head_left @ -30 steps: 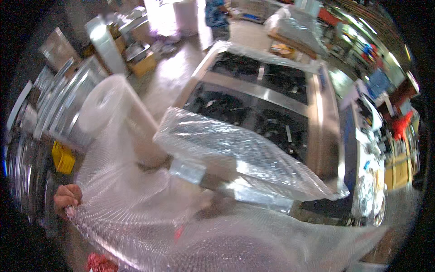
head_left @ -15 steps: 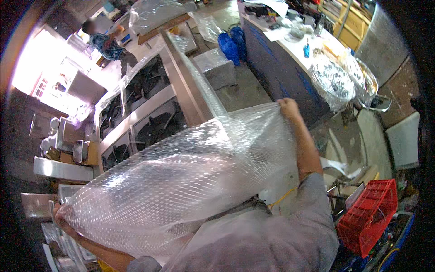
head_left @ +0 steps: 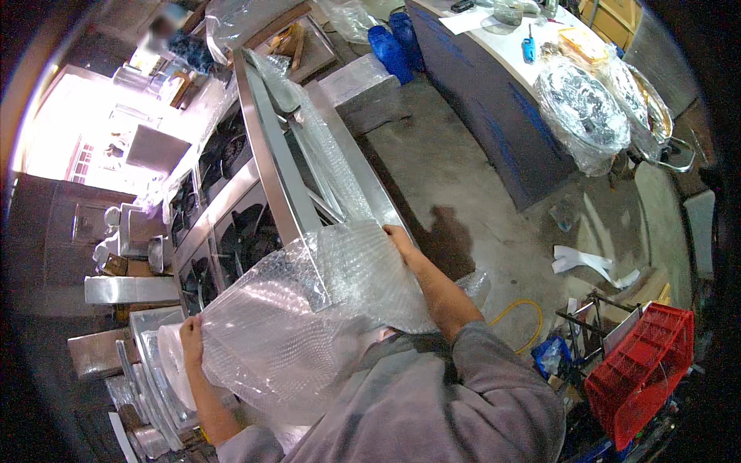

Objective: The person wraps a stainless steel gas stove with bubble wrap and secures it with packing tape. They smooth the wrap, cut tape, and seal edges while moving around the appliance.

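Note:
A wide sheet of clear bubble wrap (head_left: 285, 332) stretches between my two hands, close in front of my body. My left hand (head_left: 191, 339) grips its left edge with curled fingers. At the far right corner, my right hand (head_left: 400, 242) pinches the sheet beside the metal rail of a large steel unit (head_left: 266, 166). Part of the sheet lies over the near end of this unit. Dark openings with black grate-like parts show in the unit's left side. A long strip of bubble wrap (head_left: 328, 158) runs along its top channel.
To the right stands a dark-sided table (head_left: 494, 116) bearing plastic-wrapped round items (head_left: 583, 104). Blue wrapped cylinders (head_left: 390, 54) stand beyond. A red crate (head_left: 641, 374), yellow hose (head_left: 532, 312) and white scrap (head_left: 583, 261) lie at right. Boxes and panels crowd the left; a person (head_left: 185, 46) is far off.
My hands have come closer together and the bubble wrap hangs less stretched. The right hand moved left and nearer, the left hand rightward. More of the steel unit and floor shows.

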The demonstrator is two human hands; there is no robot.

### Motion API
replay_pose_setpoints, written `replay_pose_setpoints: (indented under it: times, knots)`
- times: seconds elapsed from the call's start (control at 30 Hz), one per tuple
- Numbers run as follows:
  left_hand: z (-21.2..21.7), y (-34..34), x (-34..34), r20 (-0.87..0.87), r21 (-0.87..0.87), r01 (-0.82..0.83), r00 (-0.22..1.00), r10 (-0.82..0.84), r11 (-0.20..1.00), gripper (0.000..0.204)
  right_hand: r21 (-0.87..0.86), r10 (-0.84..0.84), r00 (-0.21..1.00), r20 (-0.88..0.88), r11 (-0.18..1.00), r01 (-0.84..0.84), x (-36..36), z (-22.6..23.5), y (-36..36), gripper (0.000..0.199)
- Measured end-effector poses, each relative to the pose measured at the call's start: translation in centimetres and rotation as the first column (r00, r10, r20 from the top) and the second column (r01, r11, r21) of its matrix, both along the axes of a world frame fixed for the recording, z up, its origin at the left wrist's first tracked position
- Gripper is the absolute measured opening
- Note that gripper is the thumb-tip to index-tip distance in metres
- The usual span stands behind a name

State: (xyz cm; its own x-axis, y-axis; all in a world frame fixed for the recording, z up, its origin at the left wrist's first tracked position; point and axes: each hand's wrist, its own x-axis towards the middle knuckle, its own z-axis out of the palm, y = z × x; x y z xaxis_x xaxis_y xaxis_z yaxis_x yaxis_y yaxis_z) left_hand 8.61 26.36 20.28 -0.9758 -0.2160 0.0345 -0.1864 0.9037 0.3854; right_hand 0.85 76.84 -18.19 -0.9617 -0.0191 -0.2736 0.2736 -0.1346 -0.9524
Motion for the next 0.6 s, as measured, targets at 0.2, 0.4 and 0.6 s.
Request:
replay_pose_setpoints:
  times: [0.2, 0.4, 0.6]
  knots:
    - [-4.4, 0.3, 2.1, 0.003, -0.098, -0.009, 1.000, 0.010, 0.995, 0.040, -0.525, 0.234, 0.881, 0.412, 0.851, 0.020, 0.8, 1.5, -0.5, 0.052]
    - [-4.9, 2.3, -1.6, -0.164, -0.152, -0.019, 0.986, -0.007, 0.988, 0.054, -0.039, 0.072, 0.972, 0.224, 0.997, -0.065, -2.2, 0.0, 8.3, 0.039]
    - [-4.4, 1.7, 1.7, -0.078, -0.174, -0.038, 0.997, 0.025, 0.984, 0.053, 0.644, -0.183, 0.909, -0.375, 0.654, 0.398, -4.9, 16.1, 18.7, 0.039]
